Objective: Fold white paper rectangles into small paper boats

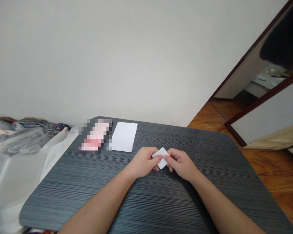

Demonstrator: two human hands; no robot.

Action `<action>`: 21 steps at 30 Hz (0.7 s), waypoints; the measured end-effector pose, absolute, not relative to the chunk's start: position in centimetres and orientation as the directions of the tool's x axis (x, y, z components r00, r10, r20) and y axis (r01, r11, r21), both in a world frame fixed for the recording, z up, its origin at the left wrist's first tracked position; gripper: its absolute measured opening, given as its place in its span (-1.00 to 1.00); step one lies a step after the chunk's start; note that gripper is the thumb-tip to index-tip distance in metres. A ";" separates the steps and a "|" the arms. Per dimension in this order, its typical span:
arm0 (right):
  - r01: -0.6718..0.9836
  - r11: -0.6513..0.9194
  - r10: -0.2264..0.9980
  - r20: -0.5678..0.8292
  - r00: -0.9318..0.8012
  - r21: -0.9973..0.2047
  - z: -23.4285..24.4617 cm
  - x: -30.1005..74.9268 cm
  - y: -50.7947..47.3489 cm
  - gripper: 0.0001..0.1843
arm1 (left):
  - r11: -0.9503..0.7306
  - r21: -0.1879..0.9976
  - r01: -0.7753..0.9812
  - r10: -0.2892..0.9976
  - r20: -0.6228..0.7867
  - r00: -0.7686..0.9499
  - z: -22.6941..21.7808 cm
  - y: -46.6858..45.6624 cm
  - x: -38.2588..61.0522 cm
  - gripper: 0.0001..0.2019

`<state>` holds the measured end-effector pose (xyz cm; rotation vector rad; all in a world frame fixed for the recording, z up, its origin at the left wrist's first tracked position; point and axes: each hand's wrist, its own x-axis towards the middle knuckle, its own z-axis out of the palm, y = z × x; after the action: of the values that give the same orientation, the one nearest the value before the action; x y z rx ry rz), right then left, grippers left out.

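A small white folded paper is held between both hands over the dark table, turned so that one corner points away from me. My left hand grips its left side, thumb on top and fingers curled beneath. On the right side, my right hand pinches it the same way, its thumb close to the left thumb near the middle. Part of the paper's underside is hidden by the fingers.
Left of my hands, a stack of white paper lies on the dark wood-grain table. Beside it is a blurred-out pink and white item. Plastic bags crowd the table's left edge. A plain wall stands behind.
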<state>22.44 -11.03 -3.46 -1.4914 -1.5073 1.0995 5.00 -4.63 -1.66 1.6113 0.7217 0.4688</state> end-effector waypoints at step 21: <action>0.360 -0.068 0.998 -0.069 0.011 -0.930 -3.6 23.4 -10.8 -0.71 | -0.019 0.987 0.161 0.742 -0.094 0.664 -2.7 -3.9 4.9 -0.69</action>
<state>23.37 -10.85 -3.61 -1.5307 -1.4442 1.0653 4.86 -3.89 -2.68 1.5518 0.7720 0.5436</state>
